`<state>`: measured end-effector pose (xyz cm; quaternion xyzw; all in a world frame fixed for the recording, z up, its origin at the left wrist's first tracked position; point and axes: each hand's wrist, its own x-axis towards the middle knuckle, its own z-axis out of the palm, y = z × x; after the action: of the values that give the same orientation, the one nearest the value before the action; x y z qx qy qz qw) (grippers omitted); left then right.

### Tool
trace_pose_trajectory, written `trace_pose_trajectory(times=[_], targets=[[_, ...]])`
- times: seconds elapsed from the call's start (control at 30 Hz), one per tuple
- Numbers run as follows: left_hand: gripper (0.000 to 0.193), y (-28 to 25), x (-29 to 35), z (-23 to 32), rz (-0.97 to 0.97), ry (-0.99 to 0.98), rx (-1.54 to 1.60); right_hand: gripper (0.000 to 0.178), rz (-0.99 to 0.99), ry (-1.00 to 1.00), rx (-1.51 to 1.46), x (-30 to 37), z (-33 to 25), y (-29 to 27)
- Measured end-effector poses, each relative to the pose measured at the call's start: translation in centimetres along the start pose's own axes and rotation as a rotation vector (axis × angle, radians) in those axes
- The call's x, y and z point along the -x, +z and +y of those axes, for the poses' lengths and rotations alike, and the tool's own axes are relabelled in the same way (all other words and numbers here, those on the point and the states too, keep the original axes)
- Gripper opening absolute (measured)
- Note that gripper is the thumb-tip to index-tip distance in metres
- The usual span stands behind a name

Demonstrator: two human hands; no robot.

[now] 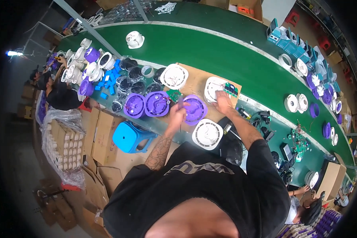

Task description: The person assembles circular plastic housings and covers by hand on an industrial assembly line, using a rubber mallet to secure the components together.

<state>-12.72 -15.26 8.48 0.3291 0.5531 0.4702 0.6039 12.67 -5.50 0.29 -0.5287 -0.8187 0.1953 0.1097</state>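
White housing [212, 86]: rounded, beneath fingers of right hand [223, 100], spread indistinct; right of left hand [177, 114], fingers closed round slim tool [181, 103].

A black short-sleeved shirt [222, 188] bears pale lettering [198, 168], and a dark tattoo [159, 153] marks the left forearm [165, 142].
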Motion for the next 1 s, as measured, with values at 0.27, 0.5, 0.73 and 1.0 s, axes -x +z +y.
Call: trace_pose_trajectory(times=[0.27,0.5,0.73,1.0], targets=[[0.021,7.8,-6.1,2.5,-0.1,0.305,-0.405,0.059,0.278,0.218,-0.453,3.2,-0.1,-11.5],[0.033,14.8,-7.6,3.2,-0.289,-0.072,-0.106,0.056,0.412,0.411,-0.566,6.2,0.4,-16.3],[0.034,18.5,-8.4,-0.1,-0.411,-0.324,0.247,0.045,0.66,0.448,-0.478,8.2,3.8,-13.8],[0.029,26.2,-12.4,-0.4,-0.361,-0.322,0.159,0.053,0.652,0.654,-0.527,8.1,8.9,-17.9]])
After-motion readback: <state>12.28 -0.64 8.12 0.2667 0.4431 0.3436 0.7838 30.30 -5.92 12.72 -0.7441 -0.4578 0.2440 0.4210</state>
